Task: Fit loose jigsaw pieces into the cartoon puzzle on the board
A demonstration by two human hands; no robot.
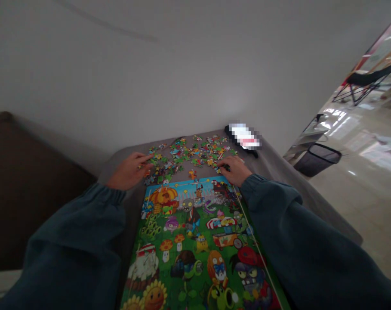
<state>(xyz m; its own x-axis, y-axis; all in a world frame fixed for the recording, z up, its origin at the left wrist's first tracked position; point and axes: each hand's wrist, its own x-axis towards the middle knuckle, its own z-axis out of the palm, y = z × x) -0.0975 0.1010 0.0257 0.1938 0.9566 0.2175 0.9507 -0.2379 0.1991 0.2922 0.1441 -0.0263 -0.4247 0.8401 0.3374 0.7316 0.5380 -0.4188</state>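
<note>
Loose jigsaw puzzle pieces (195,151) in many colours are spread over a grey cloth. My left hand (130,170) is at the left edge of the pile, index finger stretched out over the pieces and the other fingers loosely bent. At the right side of the pile, my right hand (235,169) has its thumb and fingertips brought together around a small dark puzzle piece (226,167), partly hidden by the fingers. Nearer to me lies a cartoon puzzle picture board (195,241), green with a blue top strip. A single orange piece (192,174) rests just beyond its top edge.
A phone with a blurred bright screen (245,137) lies at the back right of the grey cloth (298,198). A pale wall (189,77) rises behind. On the left is a brown backrest (27,189); on the floor at right, a dark bin (321,159) and folding chair (369,79).
</note>
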